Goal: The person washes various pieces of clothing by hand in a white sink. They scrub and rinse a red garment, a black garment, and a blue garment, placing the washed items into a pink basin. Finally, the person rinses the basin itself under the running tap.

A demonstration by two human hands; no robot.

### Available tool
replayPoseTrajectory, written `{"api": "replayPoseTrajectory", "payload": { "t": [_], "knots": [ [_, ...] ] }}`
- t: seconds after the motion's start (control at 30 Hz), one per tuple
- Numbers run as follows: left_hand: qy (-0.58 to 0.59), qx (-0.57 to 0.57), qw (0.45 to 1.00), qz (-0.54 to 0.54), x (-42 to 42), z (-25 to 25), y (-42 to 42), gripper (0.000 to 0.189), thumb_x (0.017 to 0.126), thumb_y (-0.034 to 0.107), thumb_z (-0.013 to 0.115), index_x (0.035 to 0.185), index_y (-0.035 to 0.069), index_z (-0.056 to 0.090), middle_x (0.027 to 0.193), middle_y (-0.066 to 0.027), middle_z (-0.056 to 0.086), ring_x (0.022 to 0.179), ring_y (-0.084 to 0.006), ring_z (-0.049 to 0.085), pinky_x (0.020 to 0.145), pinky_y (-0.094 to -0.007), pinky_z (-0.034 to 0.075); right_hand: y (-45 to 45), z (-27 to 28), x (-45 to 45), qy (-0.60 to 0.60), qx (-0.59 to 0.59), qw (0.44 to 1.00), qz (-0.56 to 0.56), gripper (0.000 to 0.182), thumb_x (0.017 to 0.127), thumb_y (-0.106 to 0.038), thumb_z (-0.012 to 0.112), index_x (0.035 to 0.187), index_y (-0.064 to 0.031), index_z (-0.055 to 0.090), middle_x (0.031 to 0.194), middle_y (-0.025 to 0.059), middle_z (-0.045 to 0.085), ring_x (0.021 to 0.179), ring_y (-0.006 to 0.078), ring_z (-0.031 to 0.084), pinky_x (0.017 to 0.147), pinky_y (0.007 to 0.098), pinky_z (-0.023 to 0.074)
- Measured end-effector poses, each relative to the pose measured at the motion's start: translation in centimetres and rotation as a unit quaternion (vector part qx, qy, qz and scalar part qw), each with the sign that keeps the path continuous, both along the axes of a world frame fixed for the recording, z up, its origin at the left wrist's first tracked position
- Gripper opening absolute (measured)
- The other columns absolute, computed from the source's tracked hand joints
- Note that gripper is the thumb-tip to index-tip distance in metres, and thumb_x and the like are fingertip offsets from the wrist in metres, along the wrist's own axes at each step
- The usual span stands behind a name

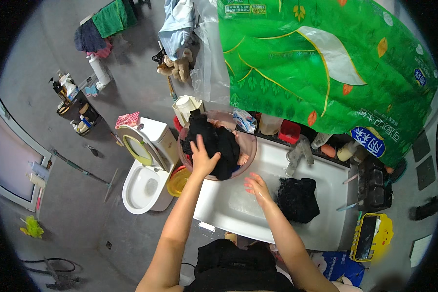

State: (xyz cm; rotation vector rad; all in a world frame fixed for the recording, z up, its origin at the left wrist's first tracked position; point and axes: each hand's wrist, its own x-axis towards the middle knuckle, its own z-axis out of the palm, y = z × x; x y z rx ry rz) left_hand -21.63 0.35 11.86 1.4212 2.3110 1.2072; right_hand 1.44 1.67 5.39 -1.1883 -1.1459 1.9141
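Note:
My left hand (205, 157) is over a pink translucent plastic basin (249, 146), its fingers spread against a pile of black cloth (224, 144). Whether it presses on the cloth or hovers just above is hard to tell. Some peach-coloured fabric (243, 158) shows at the basin's right side. My right hand (258, 188) is above the white washbasin (226, 208), fingers apart and holding nothing. Just right of that wrist, a wet black garment (298, 200) lies bunched in the washbasin. The grey faucet (299, 155) rises from the back rim.
A toilet (142, 189) with its lid raised stands at left, beside a yellow basin (180, 181). Behind the faucet, a ledge holds a red box (289, 131) and bottles. A large green plastic package (284, 65) hangs over it. A yellow basket (381, 235) is at right.

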Motion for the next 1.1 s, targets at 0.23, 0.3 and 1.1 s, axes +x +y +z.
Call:
{"api": "replayPoseTrajectory", "payload": {
  "t": [0.23, 0.3, 1.1],
  "knots": [
    [0.157, 0.071, 0.985, -0.013, 3.2, -1.1, 0.3, 0.059, 0.068, 0.022, 0.066, 0.122, 0.010, 0.046, 0.131, -0.0239, 0.031, 0.108, -0.0423, 0.039, 0.092, -0.0448, 0.035, -0.5, -9.3, 7.5, -0.105, -0.034, 0.988, -0.108, 0.023, 0.082, -0.010, 0.051, 0.104, -0.0057, 0.054, 0.095, 0.0039, 0.059, 0.081, 0.0165, 0.056, 0.068, 0.0303, 0.0467],
    [0.164, 0.117, 0.979, -0.014, 5.3, 0.3, -1.1, 0.043, 0.070, 0.015, 0.063, 0.111, 0.008, 0.054, 0.124, -0.0212, 0.040, 0.108, -0.0387, 0.040, 0.091, -0.0431, 0.034, 0.1, -13.5, 13.0, -0.284, 0.177, 0.930, -0.153, 0.027, 0.077, -0.008, 0.054, 0.103, -0.0054, 0.054, 0.093, 0.0060, 0.059, 0.079, 0.0190, 0.057, 0.069, 0.0291, 0.0461],
    [-0.132, -0.374, 0.913, -0.095, 21.9, -25.3, 0.6, 0.076, 0.069, 0.047, 0.063, 0.124, 0.001, 0.038, 0.105, -0.0228, 0.056, 0.097, -0.0352, 0.054, 0.085, -0.0325, 0.044, -5.3, -14.3, 17.2, -0.259, -0.017, 0.966, -0.015, 0.017, 0.078, -0.015, 0.061, 0.090, -0.0018, 0.063, 0.072, 0.0090, 0.062, 0.061, 0.0147, 0.059, 0.057, 0.0292, 0.0464]
  ]
}}
